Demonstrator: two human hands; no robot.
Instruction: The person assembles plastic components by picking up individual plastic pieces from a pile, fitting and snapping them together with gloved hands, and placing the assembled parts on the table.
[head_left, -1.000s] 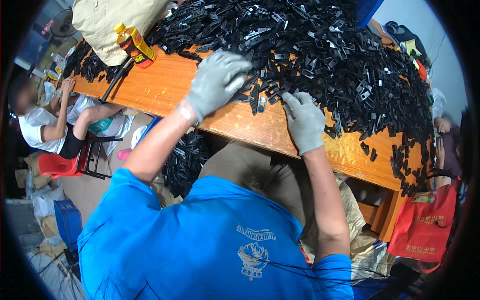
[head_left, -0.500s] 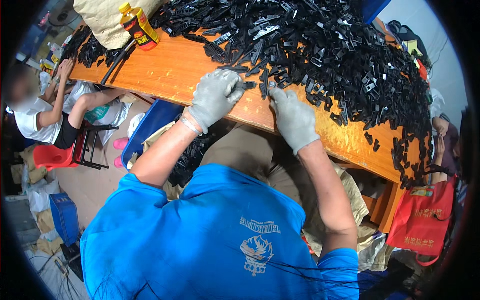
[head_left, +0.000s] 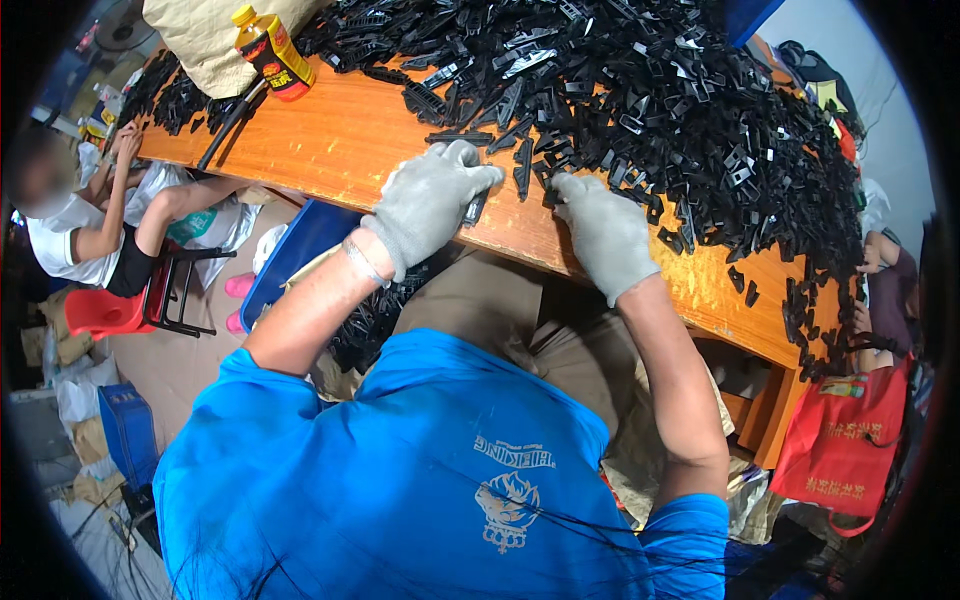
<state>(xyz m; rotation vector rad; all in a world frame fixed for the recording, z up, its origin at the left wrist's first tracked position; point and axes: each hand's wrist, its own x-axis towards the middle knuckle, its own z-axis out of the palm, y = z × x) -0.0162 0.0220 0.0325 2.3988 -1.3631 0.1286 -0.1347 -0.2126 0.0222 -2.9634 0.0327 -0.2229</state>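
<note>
In the head view, I have the gloved left hand [head_left: 428, 208] pinching a black plastic piece [head_left: 475, 208] near the wooden table's [head_left: 345, 128] front edge. The gloved right hand [head_left: 605, 235] has its fingertips at the heap [head_left: 640, 110]; I can't tell whether they grip anything. I judge plenty left: the heap spreads widely, while more black pieces [head_left: 368, 328] lie below.

Lettering [head_left: 513, 456] on blue shirt [head_left: 400, 470], red bag [head_left: 838, 440], bottle [head_left: 275, 58].
</note>
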